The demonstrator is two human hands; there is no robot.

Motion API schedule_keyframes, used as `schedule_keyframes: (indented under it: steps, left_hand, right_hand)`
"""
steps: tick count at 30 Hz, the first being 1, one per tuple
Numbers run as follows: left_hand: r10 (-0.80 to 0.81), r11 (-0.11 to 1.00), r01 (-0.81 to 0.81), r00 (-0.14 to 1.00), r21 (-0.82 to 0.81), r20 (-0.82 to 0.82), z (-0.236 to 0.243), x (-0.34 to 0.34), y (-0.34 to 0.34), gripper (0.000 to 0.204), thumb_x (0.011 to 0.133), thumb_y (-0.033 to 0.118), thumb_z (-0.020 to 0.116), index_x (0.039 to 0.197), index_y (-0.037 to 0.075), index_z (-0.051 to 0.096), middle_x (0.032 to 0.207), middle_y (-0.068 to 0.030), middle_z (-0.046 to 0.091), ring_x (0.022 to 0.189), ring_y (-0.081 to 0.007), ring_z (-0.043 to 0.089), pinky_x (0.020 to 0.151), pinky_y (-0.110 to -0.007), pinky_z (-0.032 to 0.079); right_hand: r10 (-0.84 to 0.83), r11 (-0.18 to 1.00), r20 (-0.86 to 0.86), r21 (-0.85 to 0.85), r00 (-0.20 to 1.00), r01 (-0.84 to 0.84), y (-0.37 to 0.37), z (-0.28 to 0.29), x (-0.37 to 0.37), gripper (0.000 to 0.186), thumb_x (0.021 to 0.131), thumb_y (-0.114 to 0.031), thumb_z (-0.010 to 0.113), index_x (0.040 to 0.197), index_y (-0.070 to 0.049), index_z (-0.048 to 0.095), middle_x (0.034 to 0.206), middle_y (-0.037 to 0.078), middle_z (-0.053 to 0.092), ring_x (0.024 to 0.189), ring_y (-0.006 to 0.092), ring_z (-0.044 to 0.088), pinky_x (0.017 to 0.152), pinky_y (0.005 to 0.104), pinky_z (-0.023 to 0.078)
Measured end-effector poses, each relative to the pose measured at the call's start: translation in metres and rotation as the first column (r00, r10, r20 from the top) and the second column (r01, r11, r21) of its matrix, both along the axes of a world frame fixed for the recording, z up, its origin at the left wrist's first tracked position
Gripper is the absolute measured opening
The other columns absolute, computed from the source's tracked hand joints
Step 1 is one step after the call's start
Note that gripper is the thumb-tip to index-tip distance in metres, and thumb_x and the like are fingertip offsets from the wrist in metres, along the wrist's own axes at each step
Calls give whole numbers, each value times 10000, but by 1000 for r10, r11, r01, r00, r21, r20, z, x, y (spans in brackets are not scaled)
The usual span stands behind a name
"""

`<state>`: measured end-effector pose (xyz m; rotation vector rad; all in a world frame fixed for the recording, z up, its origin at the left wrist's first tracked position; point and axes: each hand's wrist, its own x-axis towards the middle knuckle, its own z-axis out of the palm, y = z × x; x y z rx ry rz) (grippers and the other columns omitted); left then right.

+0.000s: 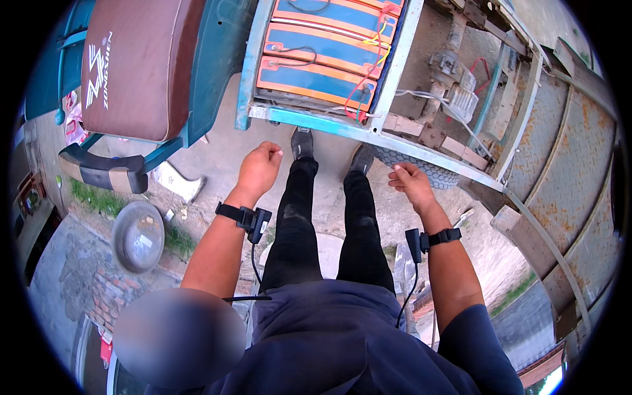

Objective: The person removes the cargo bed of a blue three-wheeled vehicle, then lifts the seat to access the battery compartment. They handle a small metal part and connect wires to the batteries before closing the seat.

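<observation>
I stand facing the open frame of a small vehicle. My left hand (259, 166) is curled into a loose fist in the air below the pale blue frame rail (316, 122), holding nothing that I can see. My right hand (411, 184) hangs with its fingers bent, close to a tyre (428, 172) under the frame, also holding nothing. Several blue and orange battery blocks (322, 49) lie side by side in the frame, linked by red and yellow wires (368, 66). Each wrist carries a black strap with a small device and cable.
A brown padded seat (135, 62) on a teal body stands at the upper left. A round metal basin (138, 236) lies on the ground at the left. A rusty tread-plate panel (573, 178) tilts at the right. A motor and wiring (454, 82) sit in the frame.
</observation>
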<state>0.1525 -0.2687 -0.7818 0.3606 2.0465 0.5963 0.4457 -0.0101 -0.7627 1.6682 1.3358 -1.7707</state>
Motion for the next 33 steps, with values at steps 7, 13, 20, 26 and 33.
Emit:
schedule_keyframes:
  steps: [7,13,20,26,33]
  left_hand:
    - [59,998,-60,994,10,89,-5,12,-17,228,943,209,590,1047,12,638,871,-147,695,805,-288,667,745,-383,520]
    - [100,994,-102,993,33,59,9,35,-53,214,947,182,588,1042,-6,625,830,-105,684,742,-196,657,712,-331,519]
    - [279,959,-280,960,-43,-31,51,75,-128,223,938,210,594,1029,12,642,831,-140,699,761,-256,683,725,-362,532]
    - [585,796,-585,810,-157,-48,45,176,-228,250,932,232,613,1027,3,645,853,-146,701,792,-268,678,736,-371,530]
    - [785,615,-770,619,-173,33,41,245,-275,263,926,248,615,1034,12,662,910,-176,711,851,-335,687,764,-400,535]
  right_hand:
    - [88,995,45,48,995,-91,-1,8,-5,397,977,-348,571,1181,-8,592,991,97,697,858,170,675,739,308,496]
    - [647,722,-1,323,762,-612,-24,42,-67,506,920,-331,630,1366,-111,536,1008,110,719,899,275,697,850,377,522]
    - [893,412,-8,415,450,-811,-96,44,-209,854,897,-296,634,1566,-111,136,1031,151,718,963,339,678,875,406,519]
    - [967,132,139,435,212,-890,-106,-10,-215,949,884,-321,635,1568,-86,21,1000,188,717,976,371,674,878,421,514]
    - [944,-91,327,391,45,-916,-98,-17,-216,926,877,-323,636,1574,-136,54,1058,214,670,973,385,666,880,432,515]
